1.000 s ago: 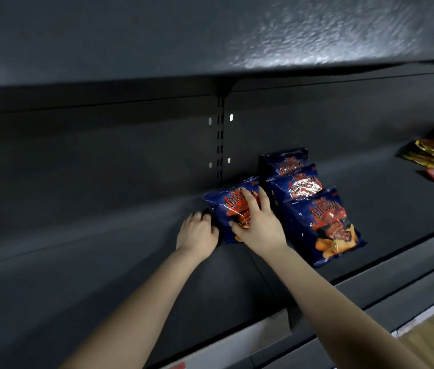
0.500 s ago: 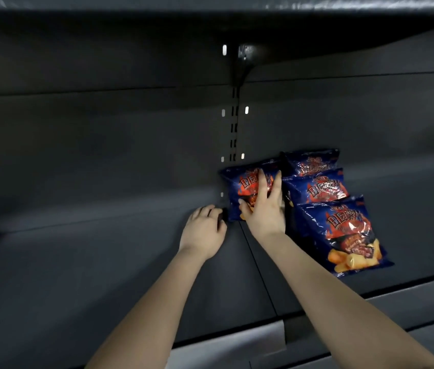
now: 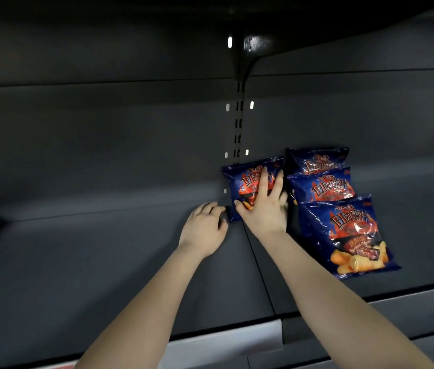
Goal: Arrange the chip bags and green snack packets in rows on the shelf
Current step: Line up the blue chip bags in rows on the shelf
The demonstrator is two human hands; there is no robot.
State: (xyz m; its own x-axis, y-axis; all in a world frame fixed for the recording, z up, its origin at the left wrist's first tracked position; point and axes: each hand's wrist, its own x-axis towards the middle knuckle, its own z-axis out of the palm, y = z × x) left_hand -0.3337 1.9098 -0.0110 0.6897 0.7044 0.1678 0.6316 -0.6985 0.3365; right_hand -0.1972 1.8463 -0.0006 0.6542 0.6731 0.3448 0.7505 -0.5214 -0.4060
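Head view first: we see four glossy, dark blue chip bags on a matte, dark grey metal shelf [image 3: 104, 262]. Their crinkled foil catches the light, and each carries red and orange print.

Three bags form an overlapping row running from back to front. The back bag [image 3: 319, 161] leans against the rear panel, the middle bag [image 3: 322, 186] covers its lower part, and the front bag [image 3: 349, 235] lies flattest, showing pictured golden chips.

Just left of this row, the fourth bag [image 3: 248, 182] rests tilted against the rear panel. Our right hand [image 3: 263, 209] lies flat on it, fingers straight and spread, hiding much of its print. Our left hand [image 3: 205, 230] sits at that bag's lower left corner with the fingers curled. We cannot tell whether they pinch the foil or only touch it.

A slotted upright [image 3: 238, 123] runs up the rear panel to a shiny curved bracket [image 3: 253, 49]. A pale strip [image 3: 237, 339] lines the shelf's front edge. The left end of the shelf sinks into shadow.
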